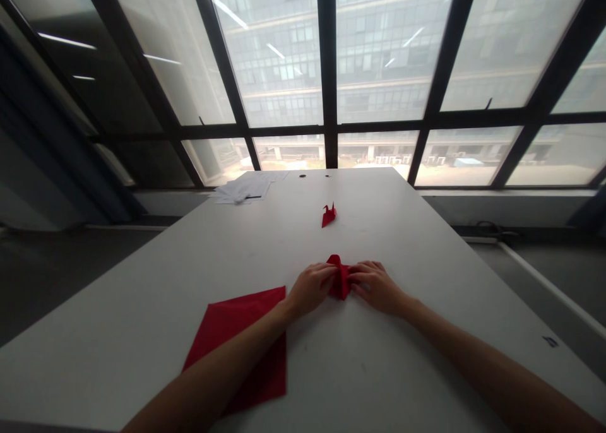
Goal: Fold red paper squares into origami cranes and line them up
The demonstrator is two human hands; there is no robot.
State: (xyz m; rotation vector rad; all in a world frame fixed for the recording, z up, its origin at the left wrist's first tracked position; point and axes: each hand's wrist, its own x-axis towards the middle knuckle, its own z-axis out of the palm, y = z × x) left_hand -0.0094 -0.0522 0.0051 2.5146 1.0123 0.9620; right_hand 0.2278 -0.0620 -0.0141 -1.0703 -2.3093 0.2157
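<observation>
A partly folded piece of red origami paper [341,288] rests on the white table between my two hands. My left hand [312,286] grips its left side, fingers curled over the fold. From the right, my right hand [376,286] pinches the other side of the same paper. Some fingertips are hidden behind the red folds. Farther up the table stands a finished red paper crane [329,215], apart from both hands. Beneath my left forearm lies a flat red sheet of paper [241,307], partly covered by the arm.
White papers [243,189] with a dark pen [253,197] on them lie at the table's far left. A small dark mark [550,341] is near the right edge of the white table [402,231]. Tall framed windows [326,73] stand behind it.
</observation>
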